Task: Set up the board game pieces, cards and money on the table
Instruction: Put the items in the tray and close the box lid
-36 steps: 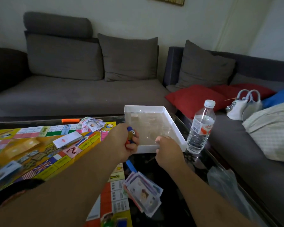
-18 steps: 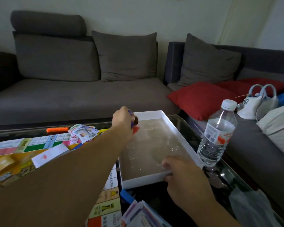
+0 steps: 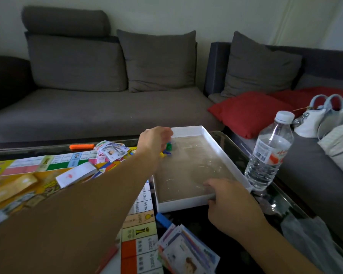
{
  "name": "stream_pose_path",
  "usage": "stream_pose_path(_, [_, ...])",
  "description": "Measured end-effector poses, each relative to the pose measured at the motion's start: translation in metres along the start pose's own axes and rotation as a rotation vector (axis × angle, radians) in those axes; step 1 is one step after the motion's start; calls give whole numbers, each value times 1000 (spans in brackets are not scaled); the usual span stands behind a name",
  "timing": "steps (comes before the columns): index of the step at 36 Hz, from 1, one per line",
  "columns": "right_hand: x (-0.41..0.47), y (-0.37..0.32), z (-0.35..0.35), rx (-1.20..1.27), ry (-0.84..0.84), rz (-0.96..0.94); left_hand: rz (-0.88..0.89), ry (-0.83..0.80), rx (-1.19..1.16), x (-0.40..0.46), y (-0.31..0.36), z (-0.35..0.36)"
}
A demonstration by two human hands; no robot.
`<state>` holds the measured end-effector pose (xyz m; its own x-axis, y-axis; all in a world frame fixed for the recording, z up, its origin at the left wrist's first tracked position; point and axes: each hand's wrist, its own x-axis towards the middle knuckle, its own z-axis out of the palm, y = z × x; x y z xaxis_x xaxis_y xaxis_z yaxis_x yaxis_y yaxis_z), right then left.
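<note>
A few small plastic game pieces (image 3: 167,149), green, yellow and blue, sit in the far left corner of a shallow white cardboard box tray (image 3: 224,155) that lies on the dark glass coffee table (image 3: 275,202). The left hand (image 3: 154,139) reaches over that corner with its fingers curled down above the pieces; whether it actually grips any of them I cannot tell, since the fingers hide the contact. The right hand (image 3: 229,202) holds the tray's near wall, fingers bent over its rim at the right end. Just left of the tray lies the colourful folding game board (image 3: 141,230), bearing a white stack of cards (image 3: 75,174) and a loose heap of paper money (image 3: 112,150) near its far edge, with an orange marker (image 3: 81,146) on the glass beyond it. A second fanned pile of paper notes (image 3: 186,252) lies at the near edge of the table, below the tray, with a small blue piece (image 3: 163,220) just above it. A clear plastic water bottle with a white cap (image 3: 269,153) stands upright just beside the tray's right wall. Behind the table runs a grey sofa (image 3: 99,107) with grey cushions, a red pillow (image 3: 249,113), and a white handbag (image 3: 317,119) off to the right.
</note>
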<state>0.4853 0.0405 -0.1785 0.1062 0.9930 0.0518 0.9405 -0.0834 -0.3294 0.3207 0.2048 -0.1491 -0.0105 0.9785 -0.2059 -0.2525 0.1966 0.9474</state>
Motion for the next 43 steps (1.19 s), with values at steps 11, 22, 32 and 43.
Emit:
stream_pose_path(11, [-15,-69,-10,43,50,-119,120,-118,485,-93,21,-44])
stream_pose_path(22, [-56,-185,6,34,-79,-353,263,-5,1174,-183,40,-205])
stream_pose_path(32, [-88,-276,29,134,-120,-472,188,411,1454,-214,64,-391])
stream_pose_path(43, [-89,-283,37,138,-148,-481,-3,241,1948,-183,76,-466])
